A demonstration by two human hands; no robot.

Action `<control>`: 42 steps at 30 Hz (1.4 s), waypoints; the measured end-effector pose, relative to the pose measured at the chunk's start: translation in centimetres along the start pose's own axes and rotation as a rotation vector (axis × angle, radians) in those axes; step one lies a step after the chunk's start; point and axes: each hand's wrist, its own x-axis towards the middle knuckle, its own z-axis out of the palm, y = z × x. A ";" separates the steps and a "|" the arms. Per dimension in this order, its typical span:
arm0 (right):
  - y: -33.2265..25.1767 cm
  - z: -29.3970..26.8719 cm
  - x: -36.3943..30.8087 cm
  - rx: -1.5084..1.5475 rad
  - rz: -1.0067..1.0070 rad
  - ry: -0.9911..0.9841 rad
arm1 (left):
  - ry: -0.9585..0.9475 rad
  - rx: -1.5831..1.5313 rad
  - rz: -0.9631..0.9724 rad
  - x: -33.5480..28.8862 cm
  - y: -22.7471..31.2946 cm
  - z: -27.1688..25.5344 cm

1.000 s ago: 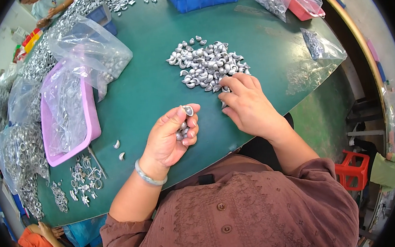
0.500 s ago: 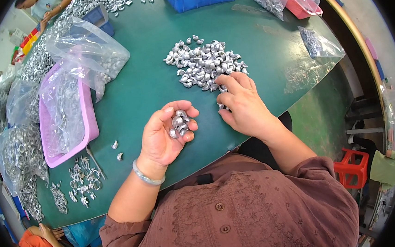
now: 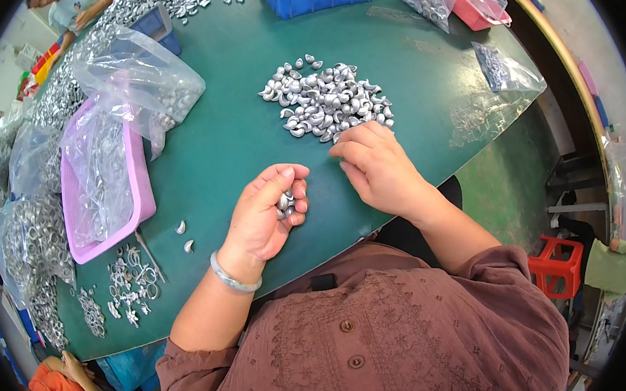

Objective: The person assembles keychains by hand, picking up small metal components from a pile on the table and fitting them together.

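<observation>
My left hand (image 3: 266,206), with a pale bangle on its wrist, is curled palm up around several curved silver metal pieces (image 3: 285,205). Its thumb and fingers partly cover them. A loose pile of the same shell-like pieces (image 3: 327,95) lies ahead on the green table (image 3: 233,113). At the near edge of that pile is my right hand (image 3: 378,164), back upward, its fingers bent in and closed. Whatever may be under those fingers is hidden. Two single curved pieces (image 3: 189,246) lie on the table left of my left hand.
Left stands a lilac basket (image 3: 144,198) with clear bags, beside heaps of metal parts (image 3: 34,247). Small ring-like parts (image 3: 134,281) lie nearby. Blue tray (image 3: 320,0) and red tray (image 3: 475,17) stand at the back. A red stool (image 3: 558,268) is right. Other people sit at left.
My left fingers have curled further over the metal pieces, hiding more of them. My right hand has shifted slightly left and nearer, and the piece seen beneath its fingertips no longer shows.
</observation>
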 end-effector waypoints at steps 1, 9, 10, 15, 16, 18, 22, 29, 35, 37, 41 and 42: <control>-0.1 -0.2 0.0 -0.078 0.008 -0.011 | 0.001 -0.002 0.001 0.0 0.0 0.0; -0.4 -1.6 0.0 -0.178 0.070 -0.176 | 0.020 -0.031 -0.001 -0.1 0.1 0.1; -0.5 -1.7 0.0 -0.167 0.056 -0.176 | 0.019 -0.032 -0.002 -0.1 0.1 0.0; -0.5 -2.7 -0.3 -0.121 0.019 -0.226 | -0.003 -0.035 0.013 0.0 0.0 -0.2; -0.6 -2.7 -0.4 -0.128 0.003 -0.237 | -0.004 -0.035 0.013 0.0 0.0 -0.1; -0.3 -2.1 -0.8 -0.133 -0.012 -0.215 | -0.022 -0.023 0.009 0.0 0.1 -0.1; -0.4 -1.4 -0.9 -0.056 -0.046 -0.139 | -0.010 -0.006 0.018 0.0 0.0 -0.1; -0.9 -0.7 -0.3 0.262 -0.088 -0.028 | 0.007 0.264 0.031 -0.5 -0.5 0.9; -1.6 -0.6 -0.4 0.538 0.069 -0.009 | -0.001 0.301 0.117 -0.8 -0.3 1.1; -1.6 -0.4 -0.6 0.853 0.341 -0.075 | 0.007 0.282 0.126 -0.9 -0.3 1.1; -1.2 0.4 -0.9 1.030 0.452 -0.090 | -0.003 0.273 0.129 -0.8 -0.4 1.1; -1.2 0.5 -0.9 1.048 0.460 -0.096 | 0.002 0.274 0.127 -0.8 -0.4 1.1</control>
